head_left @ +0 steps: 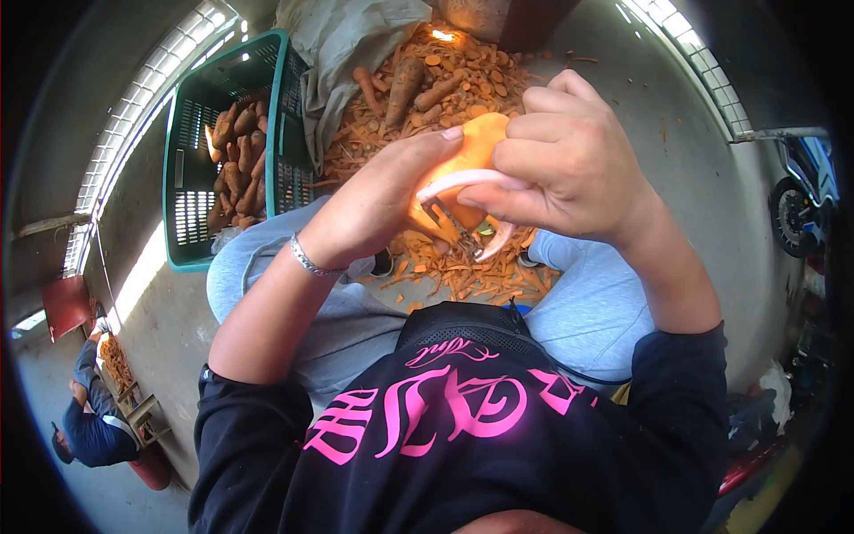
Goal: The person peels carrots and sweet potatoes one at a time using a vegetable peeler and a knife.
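A large peeled orange carrot (480, 142) is in my left hand (378, 196), whose fingers wrap round its left side. My right hand (569, 156) grips the pale pink handle of a peeler (458, 181), and its metal blade lies against the lower part of the carrot. The far side of the carrot and some of my fingers are hidden. Beneath and beyond both hands lies a heap of orange peelings (356, 133) with several whole carrots (406, 89) on it.
A green crate (277, 107) holding unpeeled carrots (238, 165) stands at the left, beside a whitish sack (329, 53). Another person (98, 432) sits at the far lower left near more peelings. A motorbike wheel (789, 214) shows at the right edge.
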Demonstrator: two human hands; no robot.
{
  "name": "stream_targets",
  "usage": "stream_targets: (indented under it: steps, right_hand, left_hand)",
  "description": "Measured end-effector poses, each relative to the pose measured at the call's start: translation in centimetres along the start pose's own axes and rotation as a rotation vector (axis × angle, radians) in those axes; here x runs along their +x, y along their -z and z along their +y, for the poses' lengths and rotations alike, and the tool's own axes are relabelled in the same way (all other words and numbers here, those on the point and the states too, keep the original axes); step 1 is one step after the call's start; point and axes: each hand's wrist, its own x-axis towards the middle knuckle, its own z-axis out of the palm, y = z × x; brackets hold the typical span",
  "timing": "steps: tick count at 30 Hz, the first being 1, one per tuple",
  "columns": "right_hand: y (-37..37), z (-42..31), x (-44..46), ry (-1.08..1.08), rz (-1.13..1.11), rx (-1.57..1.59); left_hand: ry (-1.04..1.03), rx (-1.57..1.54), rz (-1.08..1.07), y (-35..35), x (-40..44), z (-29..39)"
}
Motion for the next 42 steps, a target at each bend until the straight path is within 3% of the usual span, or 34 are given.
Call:
stream_targets:
  steps: [4,7,10,12,13,15,20,23,29,33,42]
  right_hand:
    - [1.4,0.5,0.1,-0.028,-0.092,-0.082]
    - [2.4,4.1,-1.3,-0.121,-0.076,-0.209]
    - [2.7,8.1,-2.4,-0.411,-0.06,-0.296]
    - [3.6,7.9,-2.3,-0.479,-0.043,-0.256]
    - [4.0,7.5,-2.2,-0.511,-0.035,-0.235]
    - [4.2,5.5,-1.6,-0.361,0.002,-0.212]
    - [3.2,0.7,-0.5,-0.162,-0.09,-0.217]
    - [1.3,-0.4,-0.3,-0.082,0.019,-0.175]
    - [-0.2,-1.9,-0.2,-0.117,-0.019,-0.208]
    - [-0.4,-1.7,-0.3,-0.139,-0.043,-0.198]
    - [-0.4,0.6,-0.8,-0.07,-0.043,-0.053]
  left_hand:
    - [-0.027,0.013,-0.027,0.1,-0.3,0.2]
    - [0.064,-0.053,-0.029,0.1,-1.7,1.6]
    - [0.067,-0.124,-0.027,0.1,-2.1,1.6]
    - [0.064,-0.173,-0.107,0.8,-1.8,1.8]
    - [0.058,-0.193,-0.033,0.7,-1.7,1.6]
    - [0.057,-0.223,0.11,-0.2,-1.0,1.7]
    - [0.042,-0.151,0.023,0.5,0.2,1.0]
    - [0.083,-0.135,0.027,0.7,0.5,0.8]
    - [0.148,-0.046,0.118,-0.3,0.5,0.7]
    - [-0.052,0.103,0.066,0.8,1.0,-0.9]
    - [-0.078,0.095,-0.001,0.3,0.5,-0.2]
